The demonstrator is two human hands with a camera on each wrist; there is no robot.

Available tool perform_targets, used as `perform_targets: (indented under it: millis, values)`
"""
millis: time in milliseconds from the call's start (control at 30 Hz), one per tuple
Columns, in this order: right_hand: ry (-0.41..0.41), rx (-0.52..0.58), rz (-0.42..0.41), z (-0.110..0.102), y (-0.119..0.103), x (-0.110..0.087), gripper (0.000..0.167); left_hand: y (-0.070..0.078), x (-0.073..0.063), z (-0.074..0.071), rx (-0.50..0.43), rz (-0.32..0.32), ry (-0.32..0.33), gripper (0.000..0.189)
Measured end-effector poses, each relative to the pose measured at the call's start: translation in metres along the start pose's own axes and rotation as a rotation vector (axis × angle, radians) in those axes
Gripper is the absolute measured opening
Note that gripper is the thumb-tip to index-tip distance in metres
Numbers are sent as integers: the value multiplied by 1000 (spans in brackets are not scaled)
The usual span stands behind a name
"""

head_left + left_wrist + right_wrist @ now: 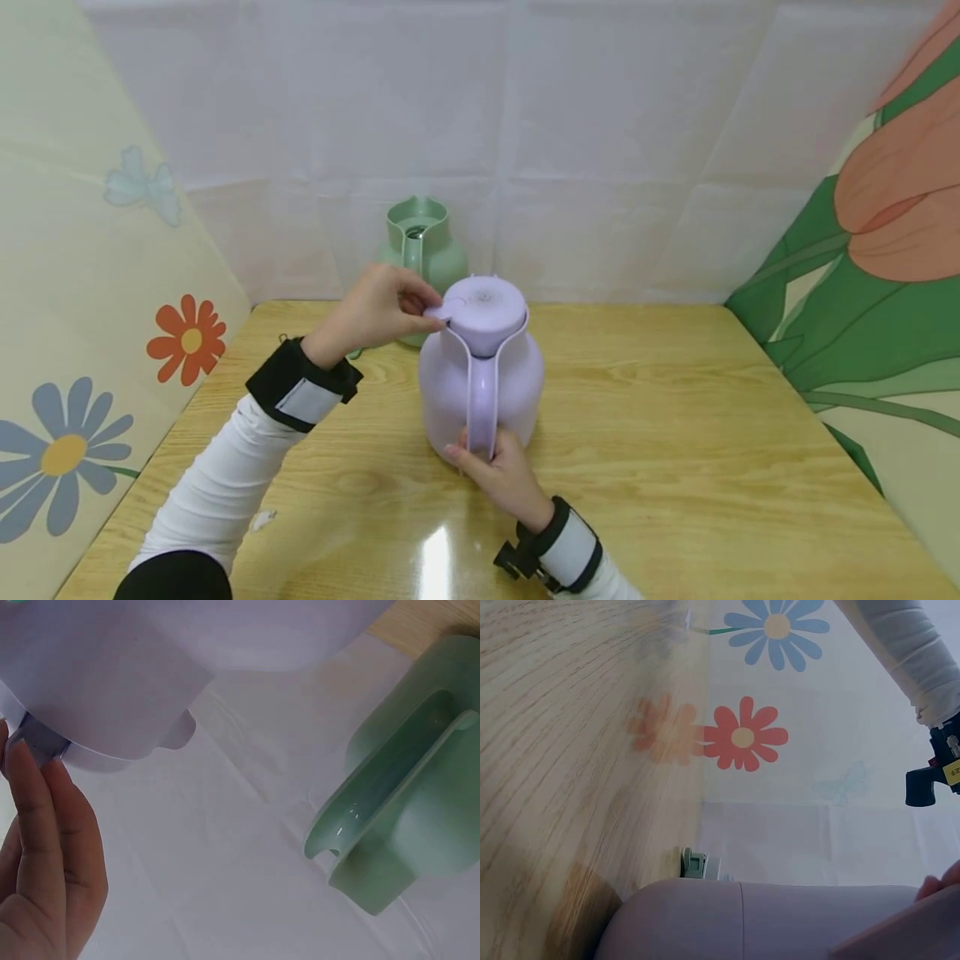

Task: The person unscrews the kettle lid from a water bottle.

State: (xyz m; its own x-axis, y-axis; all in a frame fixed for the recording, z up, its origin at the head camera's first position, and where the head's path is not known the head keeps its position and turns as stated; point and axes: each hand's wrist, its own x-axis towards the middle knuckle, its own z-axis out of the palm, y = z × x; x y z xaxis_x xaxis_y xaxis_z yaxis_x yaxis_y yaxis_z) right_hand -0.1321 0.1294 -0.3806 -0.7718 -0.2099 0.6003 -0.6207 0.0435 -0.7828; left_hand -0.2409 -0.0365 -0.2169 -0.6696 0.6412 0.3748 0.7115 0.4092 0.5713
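Observation:
A lavender thermos jug point(442, 392) stands upright on the table with its handle toward me. Its round lid point(487, 304) sits in the jug's mouth, and a small tab sticks out on the left. My left hand point(378, 308) pinches that tab between thumb and fingers; the left wrist view shows the fingertips on the darker tab point(41, 741). Low on the jug, my right hand point(506, 479) grips the bottom of the handle point(482, 400), thumb on the left side. In the right wrist view the jug's side point(682, 919) fills the bottom and hides most of the hand.
Behind the lavender jug, a green jug point(442, 258) stands lidless near the white back wall. A small green and white piece point(694, 864) lies on the wooden table point(675, 433) beside it. A white scrap point(262, 520) lies at the front left. Flower-patterned panels flank both sides.

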Motion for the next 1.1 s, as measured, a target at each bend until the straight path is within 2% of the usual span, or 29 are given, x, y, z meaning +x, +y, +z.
perform_targets:
  millis: [167,400,567,700,900,1000,1100]
  values:
    - [0,0,14,0,0,-1,17,8,-6,4,29,-16,47,23]
    - [8,-5,10,1,-1,0,19,17,-12,13,53,25,112,27]
    - [13,-14,51,2,-2,-1,18,20,-16,17,42,48,139,26]
    - [10,-9,39,2,-3,-1,16,21,-18,19,40,58,155,26]
    - [15,-4,31,3,-2,-1,15,18,-23,22,8,59,184,30]
    - [17,-7,25,2,-2,-2,14,16,-31,26,-26,39,224,32]
    - [14,1,20,-1,-3,-3,12,13,-42,33,-98,26,272,28]
